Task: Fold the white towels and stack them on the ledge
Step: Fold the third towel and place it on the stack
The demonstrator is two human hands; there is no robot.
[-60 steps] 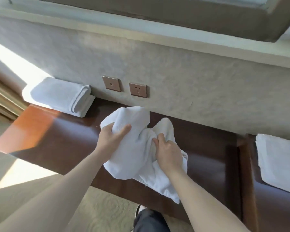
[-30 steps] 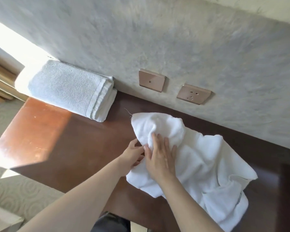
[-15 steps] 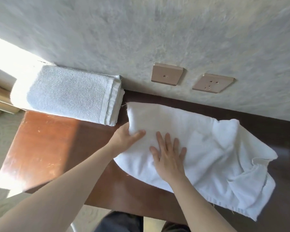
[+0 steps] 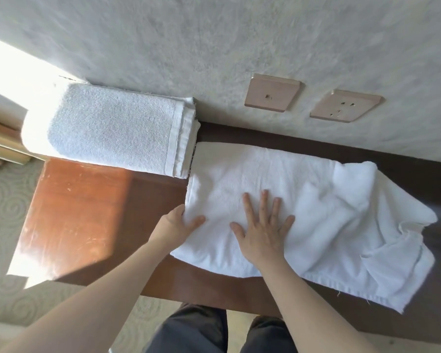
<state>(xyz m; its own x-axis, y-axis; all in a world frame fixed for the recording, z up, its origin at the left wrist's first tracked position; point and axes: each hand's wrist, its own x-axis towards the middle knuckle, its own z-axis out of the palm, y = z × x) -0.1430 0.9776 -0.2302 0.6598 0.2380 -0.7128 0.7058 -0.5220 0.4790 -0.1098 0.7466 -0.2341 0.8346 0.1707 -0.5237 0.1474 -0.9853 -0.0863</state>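
Towel (image 4: 303,200) now spread flatter; no readable writing.

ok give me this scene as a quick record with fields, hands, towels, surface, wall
left hand: grips the left edge of the loose towel, thumb on top
right hand: flat, fingers spread, pressing on the loose towel
loose towel: white, spread on the ledge, left part smooth, right end rumpled
folded towel: white, against the wall, left of the loose towel
ledge: dark wood, partly sunlit at the left
wall sockets: two plates above the ledge
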